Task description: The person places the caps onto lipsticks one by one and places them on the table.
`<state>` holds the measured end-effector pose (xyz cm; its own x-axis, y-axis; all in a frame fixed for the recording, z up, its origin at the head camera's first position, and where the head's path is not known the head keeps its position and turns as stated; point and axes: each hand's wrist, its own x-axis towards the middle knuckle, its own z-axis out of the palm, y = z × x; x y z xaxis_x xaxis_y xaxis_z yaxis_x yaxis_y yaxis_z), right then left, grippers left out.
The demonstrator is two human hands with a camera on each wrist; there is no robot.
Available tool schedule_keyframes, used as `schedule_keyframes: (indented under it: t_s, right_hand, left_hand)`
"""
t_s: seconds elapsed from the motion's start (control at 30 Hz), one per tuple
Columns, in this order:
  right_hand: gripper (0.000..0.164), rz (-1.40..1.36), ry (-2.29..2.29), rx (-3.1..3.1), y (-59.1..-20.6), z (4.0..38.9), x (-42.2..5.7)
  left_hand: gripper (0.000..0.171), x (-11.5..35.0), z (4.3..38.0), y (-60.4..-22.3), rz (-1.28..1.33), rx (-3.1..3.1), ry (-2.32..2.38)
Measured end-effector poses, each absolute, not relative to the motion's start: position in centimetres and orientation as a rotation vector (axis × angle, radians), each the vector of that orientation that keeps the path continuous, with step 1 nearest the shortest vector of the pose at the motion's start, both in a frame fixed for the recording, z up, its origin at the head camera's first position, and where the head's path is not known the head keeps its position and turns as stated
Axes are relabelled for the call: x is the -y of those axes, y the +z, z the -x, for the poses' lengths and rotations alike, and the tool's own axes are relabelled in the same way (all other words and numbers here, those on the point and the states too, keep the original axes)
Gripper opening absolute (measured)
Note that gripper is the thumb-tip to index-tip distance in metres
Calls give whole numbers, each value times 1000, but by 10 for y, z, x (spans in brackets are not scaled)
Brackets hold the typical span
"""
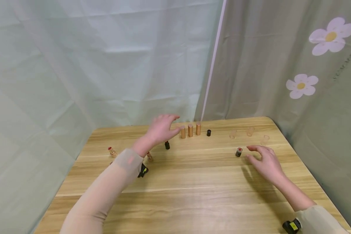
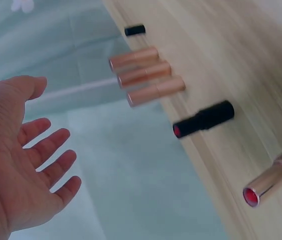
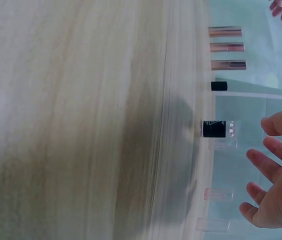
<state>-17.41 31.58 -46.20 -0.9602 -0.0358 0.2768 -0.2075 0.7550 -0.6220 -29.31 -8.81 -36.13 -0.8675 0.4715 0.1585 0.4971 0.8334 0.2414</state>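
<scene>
My left hand (image 1: 161, 128) hovers at the table's far side, thumb and fingers spread, holding nothing. Right beside its thumb stand three rose-gold lipstick caps (image 1: 190, 130). An uncapped black lipstick (image 2: 204, 119) with a red tip stands below that hand, and an uncapped rose-gold lipstick (image 2: 273, 177) is nearer. On the right, my right hand (image 1: 266, 162) holds nothing, with thumb and index finger apart. A short black-labelled lipstick (image 1: 239, 152) under a clear cap, its tip red, stands just left of these fingers; the right wrist view shows a gap between them.
A small black cap (image 1: 209, 132) stands right of the rose-gold caps. Several clear caps, among them one at the back (image 1: 250, 131), stand beyond my right hand. Another rose-gold lipstick (image 1: 112, 151) stands at the left, partly behind my sleeve. Curtains (image 1: 152, 65) hang behind the wooden table (image 1: 199, 201).
</scene>
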Motion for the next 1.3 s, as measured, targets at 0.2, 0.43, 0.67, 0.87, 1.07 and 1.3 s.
schedule_keyframes:
  t_s: [0.2,0.43,0.67,0.87,1.07,1.3]
  right_hand:
    - [42,-197,990,2720,-462,180,-315]
    - [47,-184,988,2750,-463,185,-311]
    - [47,-171,960,2780,-466,192,-308]
    - [50,-179,841,2829,-470,201,-304]
    - [49,-167,748,2868,-475,207,-302]
    - [48,-166,722,2870,-483,213,-301]
  left_hand:
    - [58,80,266,-361,877,2855,-350]
    - [59,75,243,-369,963,2840,-324]
    - [56,73,218,-389,1028,2825,-295]
    - [58,70,198,-420,1108,2856,-281]
    - [58,68,180,-444,1106,2911,-340]
    - [57,65,163,-468,1075,2925,-409]
